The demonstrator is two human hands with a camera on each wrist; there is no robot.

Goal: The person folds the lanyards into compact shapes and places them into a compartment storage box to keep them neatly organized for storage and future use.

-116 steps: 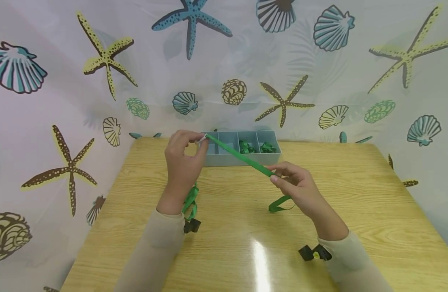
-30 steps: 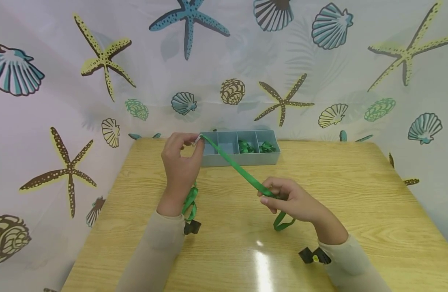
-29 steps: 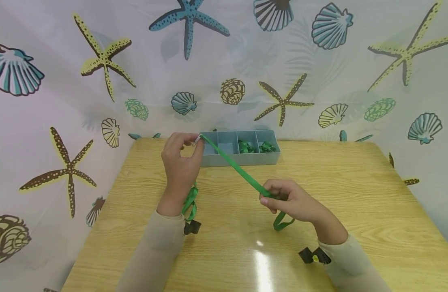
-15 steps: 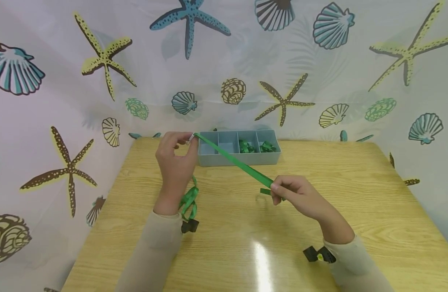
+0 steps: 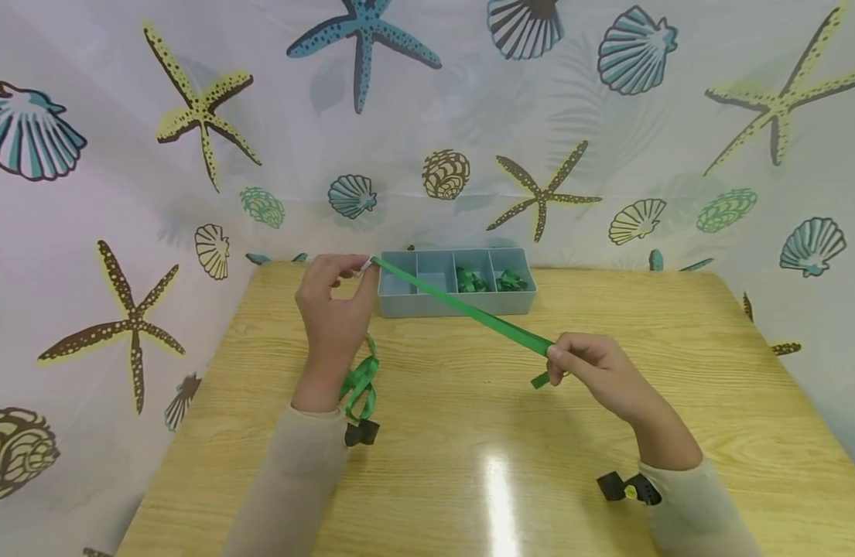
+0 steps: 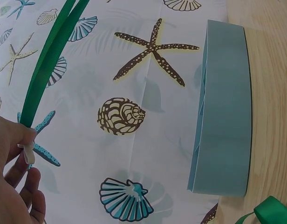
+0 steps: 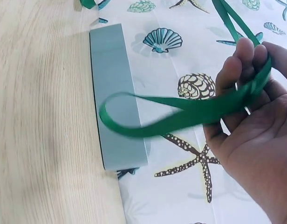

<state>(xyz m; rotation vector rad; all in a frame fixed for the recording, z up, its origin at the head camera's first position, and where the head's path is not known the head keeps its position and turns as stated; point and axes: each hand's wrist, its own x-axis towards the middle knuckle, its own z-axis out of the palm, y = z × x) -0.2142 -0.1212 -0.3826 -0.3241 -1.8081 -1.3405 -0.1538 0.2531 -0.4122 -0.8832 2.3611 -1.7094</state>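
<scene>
My left hand [image 5: 333,309] is raised at the left end of the tray, pinching a small white piece [image 6: 29,155] and the green ribbon [image 5: 462,304] between thumb and fingers. From there the ribbon runs taut, in two strands, down to my right hand [image 5: 601,375]. Thumb and fingertips of that hand pinch it above the table. Past the right fingers a loose loop of ribbon [image 7: 167,125] hangs free, as the right wrist view shows. More green ribbon [image 5: 360,384] lies or hangs in curls beside the left wrist; what it joins is hidden.
A blue-grey tray [image 5: 462,305] with compartments stands at the back of the wooden table [image 5: 427,433]. Its two right compartments hold bundles of green ribbon [image 5: 471,281]. Behind hangs a cloth [image 5: 399,224] printed with shells and starfish. Black wrist cameras [image 5: 629,489] sit at both cuffs.
Over the last second my right hand has moved right and slightly up, drawing the ribbon straighter. The left hand has shifted slightly left with the white piece, uncovering the tray's left end.
</scene>
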